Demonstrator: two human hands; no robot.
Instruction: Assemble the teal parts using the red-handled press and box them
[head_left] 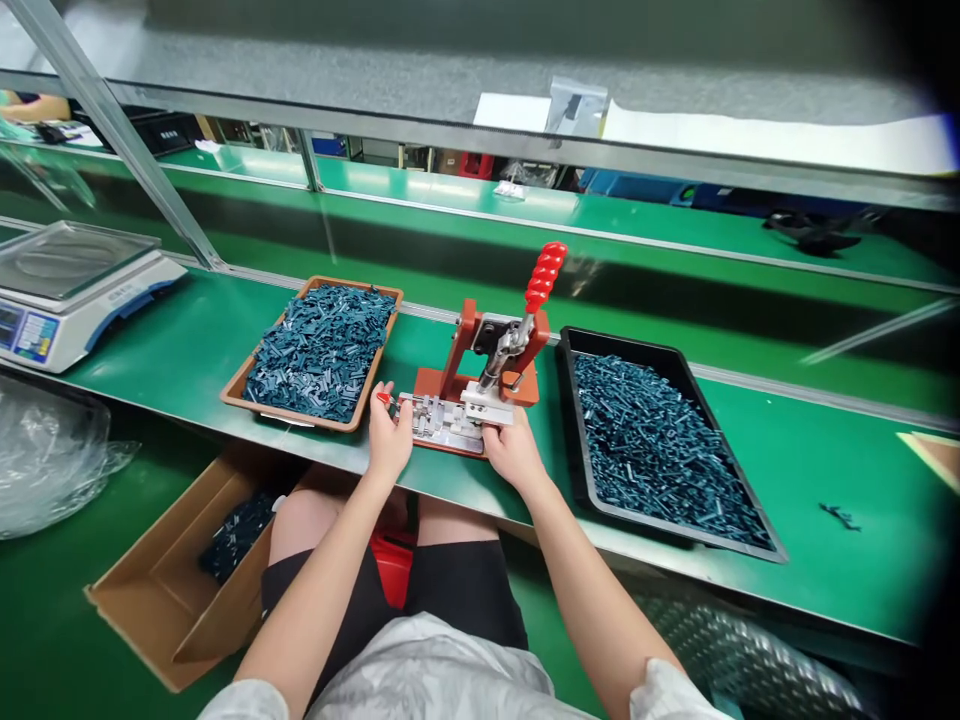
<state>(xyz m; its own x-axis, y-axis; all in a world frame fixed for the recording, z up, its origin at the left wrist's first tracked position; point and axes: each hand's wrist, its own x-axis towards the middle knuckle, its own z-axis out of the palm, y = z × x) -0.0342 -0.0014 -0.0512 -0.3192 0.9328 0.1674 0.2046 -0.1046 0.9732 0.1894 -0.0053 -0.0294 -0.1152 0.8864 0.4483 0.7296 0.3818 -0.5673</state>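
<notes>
Across the view a long green bench (180, 370) is stretching. Clockwise from the clamp fixture (496, 370), a black tray (622, 345) is lying toward four o'clock and a brown tray (379, 366) at nine, dark teal parts (322, 345) being heaped in both. The fixture is standing upright between them, within reach of both hands. The left hand (390, 437) is being held at its eight o'clock, the right hand (517, 455) at its five, just under the clamp block. The red handle (546, 277) is pointing toward one o'clock, being touched by neither. The metal bed (442, 432) is lying between the hands, its long axis running roughly nine to three: toward three o'clock from the left fingers, toward ten from the right, neither being clearly nearer. The left fingers are being curled narrowly around a small red tip (384, 398); whether anything is being held by the partly hidden right fingers cannot be told.
</notes>
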